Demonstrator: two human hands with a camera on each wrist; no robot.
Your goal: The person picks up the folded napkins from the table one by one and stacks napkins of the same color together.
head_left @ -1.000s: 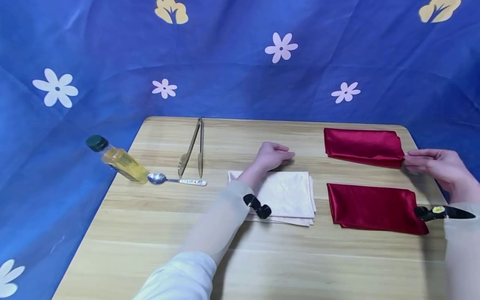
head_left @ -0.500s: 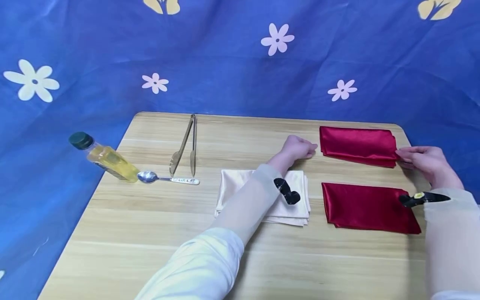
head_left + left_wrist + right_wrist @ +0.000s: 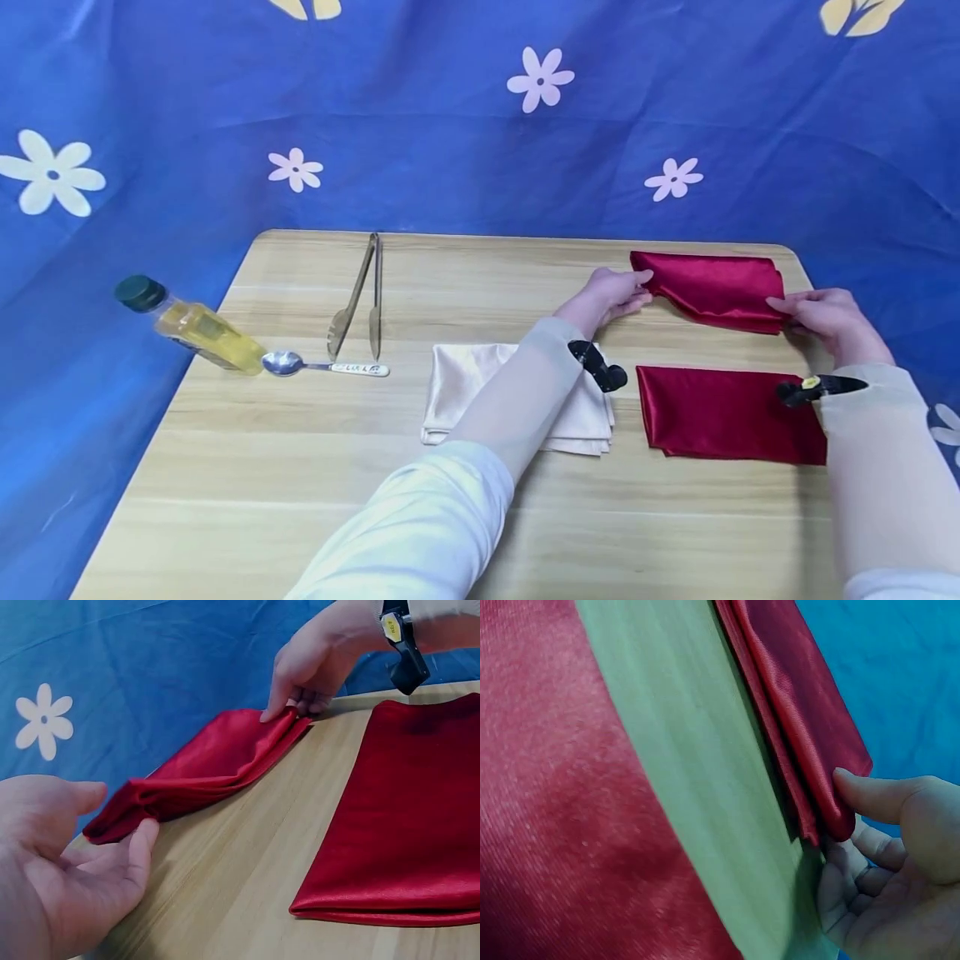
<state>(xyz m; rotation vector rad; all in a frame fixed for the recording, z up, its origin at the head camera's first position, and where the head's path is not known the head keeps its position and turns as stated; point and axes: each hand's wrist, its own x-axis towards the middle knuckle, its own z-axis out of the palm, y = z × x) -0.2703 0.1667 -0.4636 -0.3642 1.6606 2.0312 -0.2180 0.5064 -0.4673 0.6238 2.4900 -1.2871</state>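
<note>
In the head view a folded red satin cloth (image 3: 720, 283) lies at the far right of the table, its left end raised and sagging slightly. My left hand (image 3: 609, 298) holds that end, thumb above and fingers beneath, as the left wrist view also shows. At the cloth's other end, my right hand (image 3: 832, 321) pinches the edge; in the right wrist view its thumb (image 3: 874, 796) presses on top with the other fingers curled below. A second folded red satin cloth (image 3: 720, 417) lies flat nearer the front. Beneath my left forearm is a folded cream satin cloth (image 3: 472, 375), partly hidden.
On the left side of the wooden table (image 3: 300, 500) are metal tongs (image 3: 360, 300), a spoon (image 3: 322, 365) with a patterned white handle, and a green-capped bottle (image 3: 206, 333) of yellow liquid. A blue flowered curtain (image 3: 420, 125) hangs behind the table.
My left hand has moved right, from above the cream cloth to the far red cloth's left end, and has taken hold of it. That end is now lifted. My right hand stays at its end.
</note>
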